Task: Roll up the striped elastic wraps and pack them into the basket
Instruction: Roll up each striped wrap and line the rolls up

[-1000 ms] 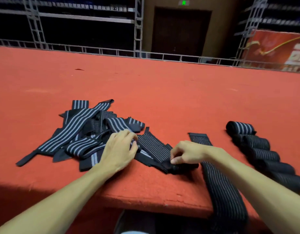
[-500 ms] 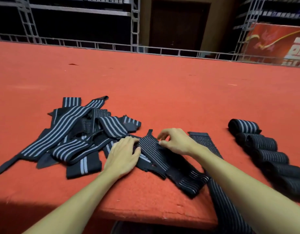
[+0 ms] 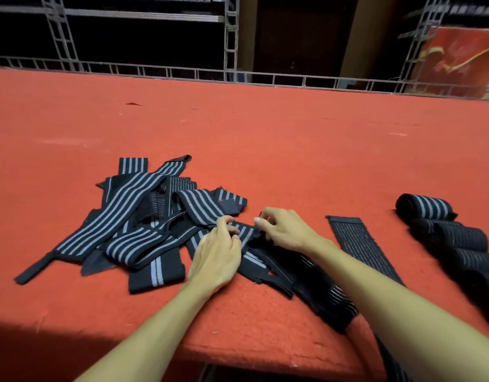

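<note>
A tangled pile of black wraps with grey stripes [image 3: 138,216] lies on the red carpeted table [image 3: 265,139]. One wrap [image 3: 268,266] runs from the pile toward the table's front edge. My left hand [image 3: 218,252] rests on it with fingers curled at its far end. My right hand [image 3: 284,230] pinches that same far end, thumb up. Another flat wrap [image 3: 359,244] lies to the right and hangs over the edge. Several rolled wraps [image 3: 444,230] sit in a row at the far right. No basket is in view.
The table's front edge [image 3: 265,357] runs just below my forearms. A metal rail [image 3: 237,75] and scaffold frames stand behind the table's far edge, with a red banner [image 3: 458,62] at the back right.
My right hand moved from the wrap's near end up to its far end by the pile. My left hand shifted slightly right and its fingers curled. The wrap now lies stretched out.
</note>
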A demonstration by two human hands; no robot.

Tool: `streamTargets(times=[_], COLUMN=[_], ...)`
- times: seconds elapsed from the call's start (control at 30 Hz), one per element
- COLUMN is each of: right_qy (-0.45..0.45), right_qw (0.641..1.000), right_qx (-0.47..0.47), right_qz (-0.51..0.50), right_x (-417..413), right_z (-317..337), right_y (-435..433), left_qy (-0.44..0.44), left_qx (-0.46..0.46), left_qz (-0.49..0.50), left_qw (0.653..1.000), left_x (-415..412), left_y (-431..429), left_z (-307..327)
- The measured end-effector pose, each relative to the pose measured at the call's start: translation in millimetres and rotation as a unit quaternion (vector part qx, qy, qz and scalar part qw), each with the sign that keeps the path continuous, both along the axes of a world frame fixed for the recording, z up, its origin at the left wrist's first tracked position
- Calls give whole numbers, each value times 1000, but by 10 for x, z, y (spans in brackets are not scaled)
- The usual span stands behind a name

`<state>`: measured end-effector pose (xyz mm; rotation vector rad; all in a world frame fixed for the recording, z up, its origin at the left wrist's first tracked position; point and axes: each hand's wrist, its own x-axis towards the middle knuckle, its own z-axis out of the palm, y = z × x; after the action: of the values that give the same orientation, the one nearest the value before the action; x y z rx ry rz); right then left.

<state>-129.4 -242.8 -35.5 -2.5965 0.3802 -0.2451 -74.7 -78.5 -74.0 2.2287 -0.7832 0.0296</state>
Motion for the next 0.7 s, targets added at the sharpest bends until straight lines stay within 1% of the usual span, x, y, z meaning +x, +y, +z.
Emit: streamTargets(times=[0.17, 0.3, 0.37, 0.4, 0.43, 0.5, 0.53, 0.6, 0.63, 0.7], right_qy=[-70, -134, -166, -183, -199, -219, -223, -231, -241, -272], right_qw=[994, 978, 968, 962, 954, 942, 938, 929, 921, 902], right_qx=[63, 137, 169, 185, 207, 244, 258, 287, 305, 336], right_qz=[-56, -83, -85, -85, -84, -68, -55, -29, -16, 4], right_x=[-325, -667, -806, -860, -908, -998, -1046, -1150, -1206, -1311], right_z=[167, 445, 611, 698, 792, 992, 1099, 1302, 1407, 1618], right_y=[-143, -178, -162, -145, -125, -71, -35, 40, 74, 144], left_qy=[-39, -68, -60, -31, 10, 98, 135, 200, 216, 217], left_qx=[47, 103, 146, 140, 108, -3, -56, -128, -147, -166], left_qz=[-9, -12, -43, -68, -95, -147, -175, -235, -259, -288], left_qw=[998, 992, 987, 987, 990, 984, 974, 943, 930, 918], left_x=[-9, -106, -150, -172, -210, -341, -428, -614, -690, -799], left_y=[16, 32, 41, 37, 30, -17, -49, -111, -140, -189], left_z=[8, 109, 201, 269, 362, 581, 711, 960, 1064, 1278])
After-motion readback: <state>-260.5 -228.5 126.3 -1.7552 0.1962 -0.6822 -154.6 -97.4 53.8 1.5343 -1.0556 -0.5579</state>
